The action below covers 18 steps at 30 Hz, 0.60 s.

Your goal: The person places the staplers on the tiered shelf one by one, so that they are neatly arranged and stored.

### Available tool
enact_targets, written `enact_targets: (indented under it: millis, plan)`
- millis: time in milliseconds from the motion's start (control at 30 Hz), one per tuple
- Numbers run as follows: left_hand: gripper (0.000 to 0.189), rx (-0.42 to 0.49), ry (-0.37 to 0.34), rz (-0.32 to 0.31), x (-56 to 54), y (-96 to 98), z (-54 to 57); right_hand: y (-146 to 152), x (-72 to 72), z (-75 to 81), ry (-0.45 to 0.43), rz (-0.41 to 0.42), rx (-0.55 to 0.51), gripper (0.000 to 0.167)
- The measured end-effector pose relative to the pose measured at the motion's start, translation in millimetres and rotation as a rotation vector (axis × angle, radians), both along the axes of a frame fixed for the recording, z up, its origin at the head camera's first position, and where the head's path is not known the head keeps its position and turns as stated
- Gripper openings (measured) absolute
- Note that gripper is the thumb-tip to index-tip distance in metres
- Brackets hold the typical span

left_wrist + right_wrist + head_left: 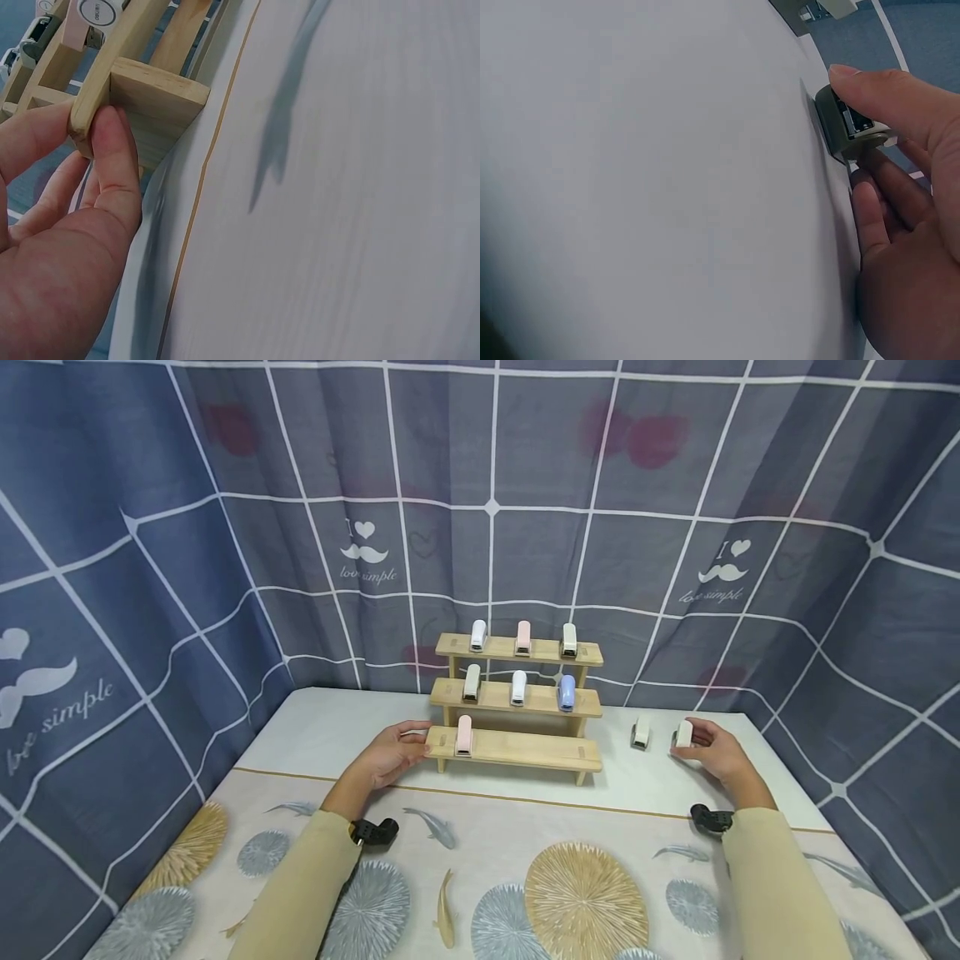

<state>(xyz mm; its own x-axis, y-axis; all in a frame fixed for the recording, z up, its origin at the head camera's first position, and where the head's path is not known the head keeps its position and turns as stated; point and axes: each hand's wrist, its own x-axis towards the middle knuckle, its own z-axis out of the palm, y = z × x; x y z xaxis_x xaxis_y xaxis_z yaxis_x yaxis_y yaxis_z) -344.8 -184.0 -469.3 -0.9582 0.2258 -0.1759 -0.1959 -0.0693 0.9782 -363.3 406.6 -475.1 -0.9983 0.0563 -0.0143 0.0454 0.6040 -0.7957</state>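
Note:
A three-tier wooden display stand (525,747) stands on the white back strip of the table. My left hand (390,753) pinches the left end of its lowest shelf, the thumb above and fingers beneath the board (96,97). On that shelf, near the left end, sits a pink stapler (464,735). My right hand (716,752) holds a white mini stapler (682,734) with a dark grey-green base between thumb and fingers, at table level right of the stand. In the right wrist view the stapler's (840,124) metal end shows; part of it is hidden by the fingers.
Another white stapler (640,733) stands between the stand and my right hand. The middle shelf carries beige, white and blue staplers (566,692); the top one white, pink and cream staplers (523,638). A checked curtain (525,560) hangs behind. Patterned cloth (450,814) covers the front.

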Motion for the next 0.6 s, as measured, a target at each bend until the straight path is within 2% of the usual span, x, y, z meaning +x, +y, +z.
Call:
enact_targets:
  millis: [400, 600]
  plan:
    - [0.063, 0.009, 0.006, -0.015, -1.6, -1.6, 0.1, -6.1, 2.8, -0.8, -0.023, -0.043, -0.047, 0.089]
    - [0.062, 0.018, 0.004, -0.012, -1.2, -0.5, -0.8, -7.2, 8.6, -3.1, -0.004, -0.052, -0.037, 0.089]
